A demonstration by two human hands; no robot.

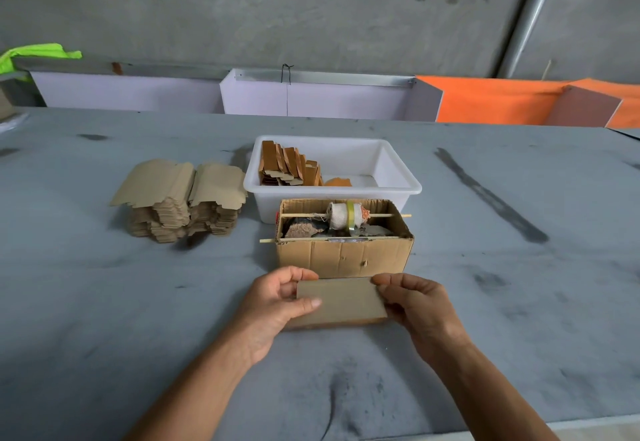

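- Now both hands pinch the folded card blank (341, 300): the left hand (277, 302) grips its 9 o'clock end with the thumb on top, and the right hand (415, 305) grips the 3 o'clock end.
- It sits low over the desk (485, 302), just at 6 o'clock of the cardboard box (346, 257) that carries a string spool (343, 215).
- I cannot tell whether it rests on the desk.
- I judge the step to be squaring the fold: keep the edges aligned and press evenly from both ends.
- Finished pieces stand in the white tub (398, 177) at 12 o'clock, and a stack of flat blanks (176, 198) lies at 10 o'clock.

readable text: none | labels: none | numbers: none
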